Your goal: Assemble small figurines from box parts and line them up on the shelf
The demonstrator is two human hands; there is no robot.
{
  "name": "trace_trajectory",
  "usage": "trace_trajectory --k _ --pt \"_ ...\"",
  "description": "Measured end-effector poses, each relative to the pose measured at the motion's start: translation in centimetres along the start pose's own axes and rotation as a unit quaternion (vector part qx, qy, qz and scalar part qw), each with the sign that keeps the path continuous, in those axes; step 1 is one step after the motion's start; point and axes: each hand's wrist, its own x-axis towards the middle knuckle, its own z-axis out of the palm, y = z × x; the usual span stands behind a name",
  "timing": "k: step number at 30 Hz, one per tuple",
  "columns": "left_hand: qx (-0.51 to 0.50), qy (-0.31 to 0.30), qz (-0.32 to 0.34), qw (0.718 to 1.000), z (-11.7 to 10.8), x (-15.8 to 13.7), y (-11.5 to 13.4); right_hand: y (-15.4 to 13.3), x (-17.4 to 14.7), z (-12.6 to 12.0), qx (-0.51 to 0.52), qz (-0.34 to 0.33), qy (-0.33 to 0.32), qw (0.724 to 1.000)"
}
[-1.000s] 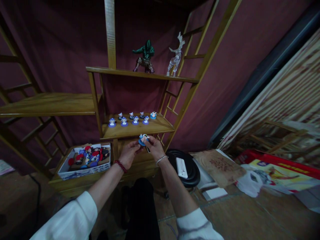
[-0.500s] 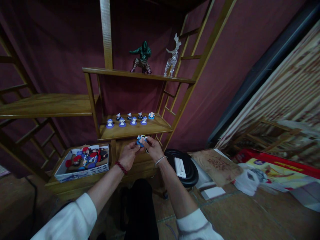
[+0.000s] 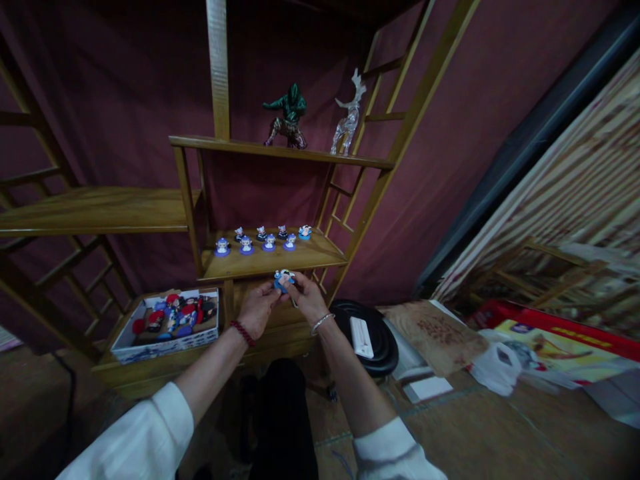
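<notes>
A small blue-and-white figurine (image 3: 283,280) on a blue base is held between both my hands, just below the front edge of the small shelf (image 3: 235,268). My left hand (image 3: 258,309) pinches it from the left, with a dark red bead bracelet at the wrist. From the right, my right hand (image 3: 308,300) grips the same piece with thumb and fingers. On the shelf stands a front row of purple-based figurines (image 3: 245,246). Behind them are dark-based figurines (image 3: 261,233) and, at the right end, a blue-based figurine (image 3: 305,233) like the held one.
At the lower left sits an open box (image 3: 165,345) of mixed figurines. The upper shelf (image 3: 240,145) bears a green crouching statue (image 3: 290,115) and a clear deer (image 3: 347,117). A black round stool (image 3: 385,347) with a white case (image 3: 361,337) stands right of my arm.
The view has shifted slightly, so the shelves sit a little farther right in it. Both hands keep hold of the figurine in nearly the same pose.
</notes>
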Motion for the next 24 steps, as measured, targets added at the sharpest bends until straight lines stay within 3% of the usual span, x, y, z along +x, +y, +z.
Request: trace_trajectory --k 8,15,18,22,24 --pt "0.019 -0.008 0.006 1.0 0.3 0.1 0.1 -0.2 0.2 -0.4 0.023 0.008 0.001 1.0" --pt "0.198 0.027 0.045 0.979 -0.1 1.9 -0.1 -0.1 0.8 -1.7 0.059 0.007 0.013 0.998" --pt "0.368 0.046 0.136 0.919 -0.2 3.0 0.2 0.7 1.6 -2.5 0.084 0.025 0.036 0.996" --pt "0.574 -0.008 0.267 0.774 0.3 3.6 1.3 1.6 2.6 -3.6 0.087 0.039 0.06 0.994" --pt "0.627 -0.04 0.293 0.721 0.7 3.9 1.8 1.7 3.1 -4.0 0.094 0.048 0.057 0.993"
